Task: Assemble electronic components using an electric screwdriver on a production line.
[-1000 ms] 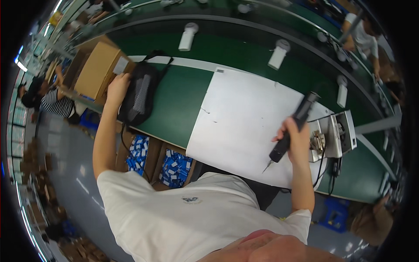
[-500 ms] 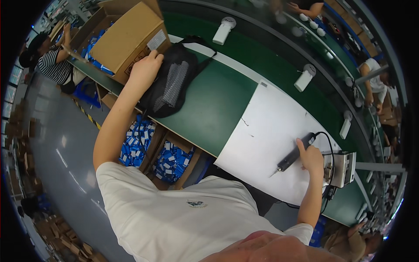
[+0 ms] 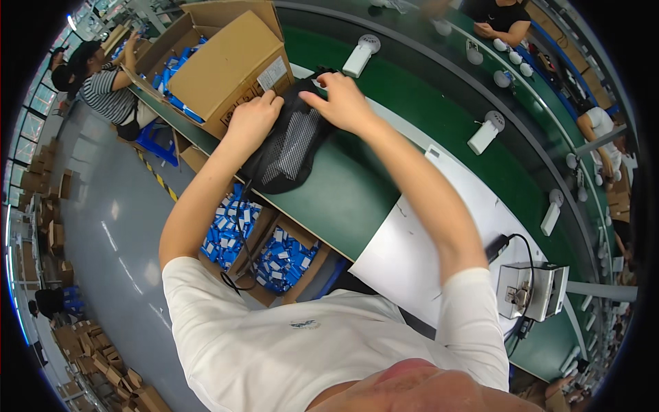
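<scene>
A black bag with a grey mesh panel (image 3: 294, 145) lies on the green bench top, next to an open cardboard box. My left hand (image 3: 255, 121) is closed at the bag's upper left edge, its fingers curled against the black fabric. At the bag's top end is my right hand (image 3: 344, 103), thumb and forefinger spread apart over the fabric. The other fingers of that hand are partly hidden. A dark corded hand tool (image 3: 495, 248) rests on the white sheet (image 3: 391, 257), mostly covered by my right arm.
The cardboard box (image 3: 230, 65) holds blue packets. Two open boxes of blue-and-white packets (image 3: 285, 261) stand below the bench edge. A metal box device (image 3: 542, 292) is at the right. White handheld devices (image 3: 360, 56) lie on the green conveyor. Co-workers sit around the line.
My right hand has let go of the corded hand tool and moved left to the bag's top. My left hand stays near the bag's edge. The view has shifted slightly.
</scene>
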A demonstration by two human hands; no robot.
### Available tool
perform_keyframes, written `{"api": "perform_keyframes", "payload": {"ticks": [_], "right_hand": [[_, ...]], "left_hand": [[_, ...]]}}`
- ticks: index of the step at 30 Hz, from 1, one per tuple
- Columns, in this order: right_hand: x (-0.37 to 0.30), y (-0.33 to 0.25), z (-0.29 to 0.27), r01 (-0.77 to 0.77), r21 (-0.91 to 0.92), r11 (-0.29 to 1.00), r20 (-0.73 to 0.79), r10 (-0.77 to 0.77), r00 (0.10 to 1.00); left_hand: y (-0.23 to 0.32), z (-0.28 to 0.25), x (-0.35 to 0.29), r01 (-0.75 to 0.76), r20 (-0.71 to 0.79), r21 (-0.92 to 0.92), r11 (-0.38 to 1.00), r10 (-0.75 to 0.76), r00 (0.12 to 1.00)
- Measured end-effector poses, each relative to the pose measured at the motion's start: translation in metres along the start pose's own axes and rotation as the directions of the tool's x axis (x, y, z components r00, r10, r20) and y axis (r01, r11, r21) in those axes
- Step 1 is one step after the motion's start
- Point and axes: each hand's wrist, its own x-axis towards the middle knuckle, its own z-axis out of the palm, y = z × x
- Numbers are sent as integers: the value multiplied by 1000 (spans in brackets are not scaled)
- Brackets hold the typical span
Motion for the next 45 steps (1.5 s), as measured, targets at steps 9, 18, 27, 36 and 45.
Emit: {"api": "perform_keyframes", "payload": {"ticks": [9,18,27,36,45], "right_hand": [[6,-1,41,-158,-41,987,88,161,983],[-129,-61,-171,-41,-197,980,281,96,955],[-318,-37,-285,-912,-352,210,-251,918,308],[-358,-38,-296,-575,602,554,-296,824,484],[-335,-46,-411,436,633,640,-728,301,616]], "left_hand": [[0,-28,-26,-35,158,-43,998,41,987],[85,-100,29,7,3,-655,755,-7,1000],[296,32,262,108,48,-559,822,-98,994],[346,-35,235,414,329,-782,-466,255,909],[447,-111,56,677,220,-238,-696,640,736]]}}
